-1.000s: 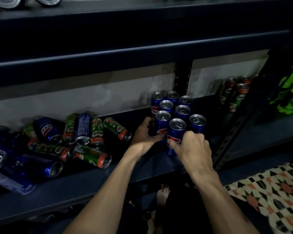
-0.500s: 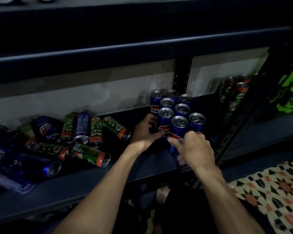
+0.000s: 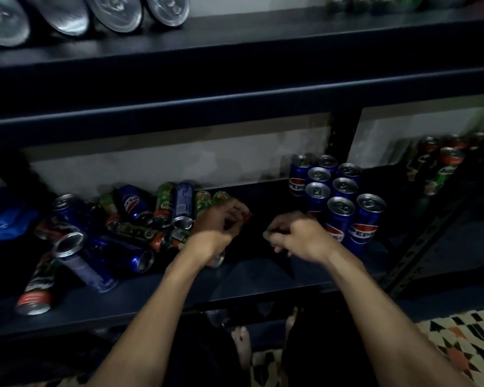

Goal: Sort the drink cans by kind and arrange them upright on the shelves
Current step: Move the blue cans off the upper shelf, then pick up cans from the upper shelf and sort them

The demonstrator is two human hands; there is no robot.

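Observation:
Several blue Pepsi cans stand upright in a tight cluster on the right of the dark shelf. To the left, a heap of lying cans mixes blue Pepsi and green Milo. My left hand is at the heap's right edge, fingers curled over a lying green Milo can; blur hides whether it grips the can. My right hand hovers just left of the Pepsi cluster, loosely curled with nothing in it.
Upright green Milo cans stand in the bay to the right, past a black post. Silver can ends show on the upper shelf. A blue packet lies far left. Patterned floor tiles are below right.
Both hands have left the front Pepsi cans. My left hand has swung left to the lying green can; my right hand has drawn back left of the cluster. The view has tilted up.

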